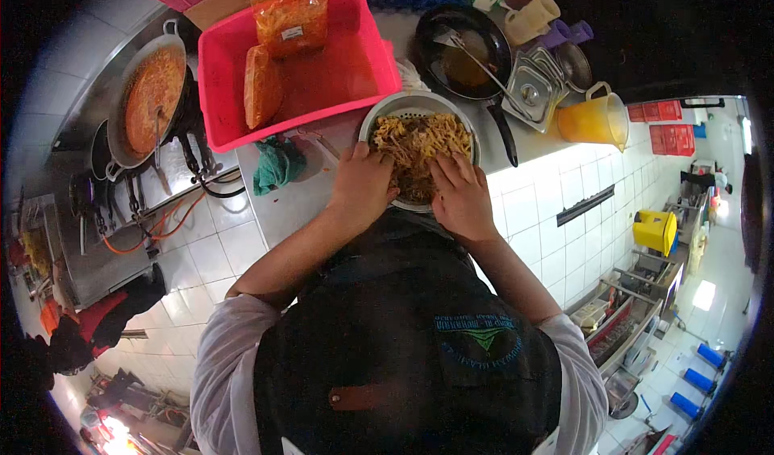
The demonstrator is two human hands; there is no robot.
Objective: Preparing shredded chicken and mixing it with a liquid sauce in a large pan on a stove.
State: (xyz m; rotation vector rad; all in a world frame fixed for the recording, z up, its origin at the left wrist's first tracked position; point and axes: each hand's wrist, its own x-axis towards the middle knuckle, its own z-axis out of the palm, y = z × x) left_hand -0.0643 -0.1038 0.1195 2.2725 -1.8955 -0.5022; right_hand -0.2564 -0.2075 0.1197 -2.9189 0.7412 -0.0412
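Note:
A round metal colander (370, 122) with a perforated wall stands before me at the counter's near edge. It holds a heap of shredded, yellow-brown food (417, 143), which looks like shredded meat. My left hand (366, 180) reaches over the colander's left side, its fingers curled into the shreds and partly hidden. From the right, my right hand (462, 192) rests on the heap with its fingers spread and the tips among the strands. No tool shows in either hand.
Behind lies a pink tub (296, 125) with bagged orange food (293, 23). A green cloth (278, 165) is left of the colander. A black wok (462, 62), metal lids (529, 92) and a yellow-filled jug (592, 119) stand right. Far left, a pan of red sauce (154, 101) sits on a stove.

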